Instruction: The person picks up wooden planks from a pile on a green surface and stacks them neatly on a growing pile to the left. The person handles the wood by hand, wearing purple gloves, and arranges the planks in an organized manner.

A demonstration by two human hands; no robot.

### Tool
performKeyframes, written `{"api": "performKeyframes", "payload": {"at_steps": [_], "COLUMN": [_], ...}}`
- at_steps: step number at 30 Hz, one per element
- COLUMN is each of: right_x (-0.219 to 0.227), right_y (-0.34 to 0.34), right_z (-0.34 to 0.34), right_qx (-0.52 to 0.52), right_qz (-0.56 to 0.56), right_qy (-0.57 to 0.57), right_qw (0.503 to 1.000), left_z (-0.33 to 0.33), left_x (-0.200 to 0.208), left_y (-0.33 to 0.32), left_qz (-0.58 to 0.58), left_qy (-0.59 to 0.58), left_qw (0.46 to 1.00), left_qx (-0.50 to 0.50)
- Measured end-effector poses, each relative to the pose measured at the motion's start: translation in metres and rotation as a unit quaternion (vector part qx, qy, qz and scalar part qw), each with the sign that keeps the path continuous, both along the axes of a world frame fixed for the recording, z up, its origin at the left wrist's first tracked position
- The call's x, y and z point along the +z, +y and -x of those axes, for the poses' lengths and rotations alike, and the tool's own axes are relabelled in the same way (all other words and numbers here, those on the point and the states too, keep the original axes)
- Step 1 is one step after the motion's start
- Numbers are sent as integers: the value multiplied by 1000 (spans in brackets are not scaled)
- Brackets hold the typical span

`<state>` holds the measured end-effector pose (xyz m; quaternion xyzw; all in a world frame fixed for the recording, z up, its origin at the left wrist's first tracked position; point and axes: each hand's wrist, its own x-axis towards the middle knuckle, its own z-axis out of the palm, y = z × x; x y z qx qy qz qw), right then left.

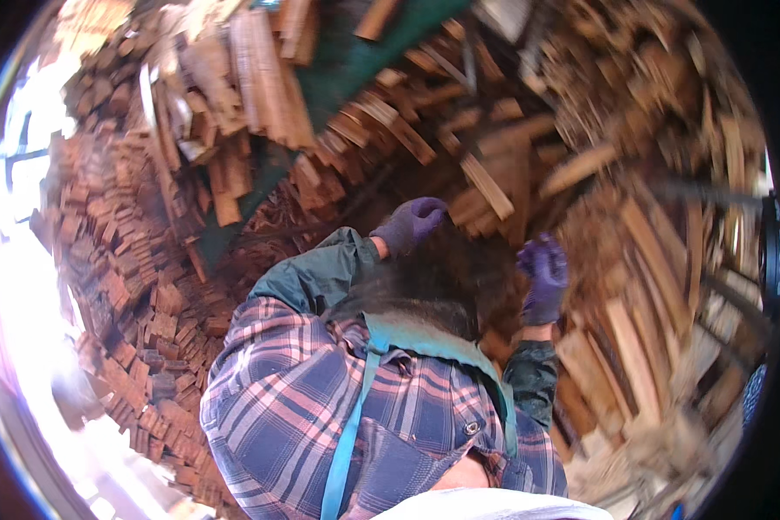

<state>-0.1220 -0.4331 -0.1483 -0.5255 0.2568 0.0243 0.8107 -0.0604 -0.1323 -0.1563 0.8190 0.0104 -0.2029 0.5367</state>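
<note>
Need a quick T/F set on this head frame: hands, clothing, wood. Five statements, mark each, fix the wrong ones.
1. The left hand and right hand both wear purple gloves. True.
2. The two hands are touching each other. False: there is a clear gap between them.
3. The person wears a plaid shirt. True.
4. Wood lies only on the person's right. False: there are wood pieces on the left as well as wood pieces on the right.
5. The strap over the shirt is bright red. False: the strap is blue-green.
</note>
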Motion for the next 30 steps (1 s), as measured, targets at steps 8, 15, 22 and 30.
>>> {"api": "performKeyframes", "payload": {"at_steps": [8, 15, 22, 30], "right_x": [106, 97, 91, 93], "right_y": [203, 289, 377, 312], "right_z": [-89, -231, -412, -452], "right_qx": [250, 282, 282, 385], "right_qz": [9, 233, 524, 204], "right_qy": [23, -41, -81, -30], "right_qw": [968, 930, 799, 899], "left_z": [-127, -143, -105, -235], "left_x": [154, 182, 144, 175], "left_y": [179, 196, 169, 188], "left_qz": [-153, -356, -430, -241], "left_qy": [-436, -128, -192, -254], "left_qw": [863, 906, 865, 895], "left_qx": [206, 188, 176, 275]}}
